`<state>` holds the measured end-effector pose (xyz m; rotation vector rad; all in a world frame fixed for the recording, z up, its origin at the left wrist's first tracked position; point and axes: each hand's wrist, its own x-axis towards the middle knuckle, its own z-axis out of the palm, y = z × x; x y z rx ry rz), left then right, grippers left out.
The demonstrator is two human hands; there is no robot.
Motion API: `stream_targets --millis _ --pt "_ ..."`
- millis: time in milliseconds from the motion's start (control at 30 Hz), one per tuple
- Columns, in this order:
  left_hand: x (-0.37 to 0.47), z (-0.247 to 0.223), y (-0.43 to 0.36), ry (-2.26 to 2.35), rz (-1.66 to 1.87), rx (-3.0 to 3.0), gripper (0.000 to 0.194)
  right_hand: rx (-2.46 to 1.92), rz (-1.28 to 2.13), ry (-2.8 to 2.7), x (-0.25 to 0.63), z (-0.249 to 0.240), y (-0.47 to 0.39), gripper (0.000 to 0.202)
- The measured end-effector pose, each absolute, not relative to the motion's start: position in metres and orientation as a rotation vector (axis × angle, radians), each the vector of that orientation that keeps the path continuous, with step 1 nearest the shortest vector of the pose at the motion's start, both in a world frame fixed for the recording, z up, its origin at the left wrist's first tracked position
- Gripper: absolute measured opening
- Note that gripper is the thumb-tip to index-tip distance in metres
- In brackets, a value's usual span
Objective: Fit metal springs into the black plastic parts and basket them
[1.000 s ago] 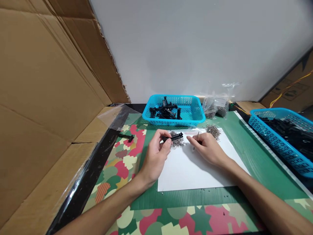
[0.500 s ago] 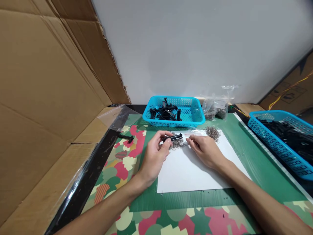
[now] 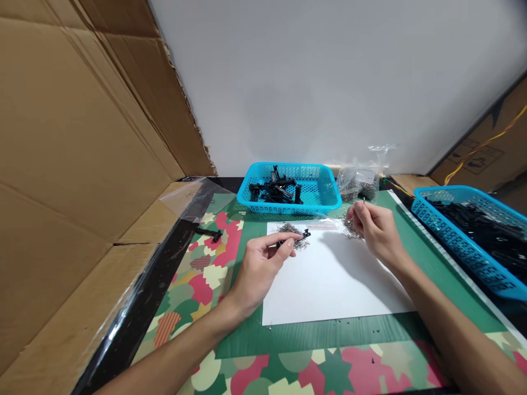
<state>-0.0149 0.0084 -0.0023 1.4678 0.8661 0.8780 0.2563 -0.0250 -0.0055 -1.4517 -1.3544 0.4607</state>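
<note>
My left hand (image 3: 263, 263) grips a slim black plastic part (image 3: 305, 234) between thumb and fingers, just above a pile of tiny metal pieces (image 3: 288, 228) on a white sheet (image 3: 321, 285). Most of the part is covered by the fingers; its right end sticks out. My right hand (image 3: 376, 227) is closed in a pinch with a small thin metal piece (image 3: 364, 201) showing at the fingertips. It hovers by a second pile of tiny metal pieces (image 3: 349, 226), partly hidden behind the hand.
Behind the sheet stands a blue basket (image 3: 288, 209) with several black parts. Another blue basket (image 3: 457, 241), full of black pieces, is at right. Clear bags (image 3: 358, 184) lean by the wall. One black part (image 3: 214, 235) lies left, near a flat clear bag (image 3: 197, 200).
My right hand has moved right and away from the black part, over to the second metal pile. The left hand has lowered slightly and its fingers now cover more of the part.
</note>
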Motion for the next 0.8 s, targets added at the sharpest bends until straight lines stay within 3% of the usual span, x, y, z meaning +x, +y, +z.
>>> stream_targets --millis 167,400,800 --pt "-0.014 0.001 0.007 0.870 0.891 1.457 0.030 -1.820 0.184 -1.613 0.276 0.001 -0.030 0.047" --pt "-0.013 0.003 0.007 0.890 0.885 1.465 0.030 -2.145 0.261 -1.797 0.275 -0.001 -0.029 0.016" --pt "-0.012 0.001 0.007 0.914 0.834 1.493 0.033 -2.099 0.374 -1.782 0.272 -0.008 -0.027 0.018"
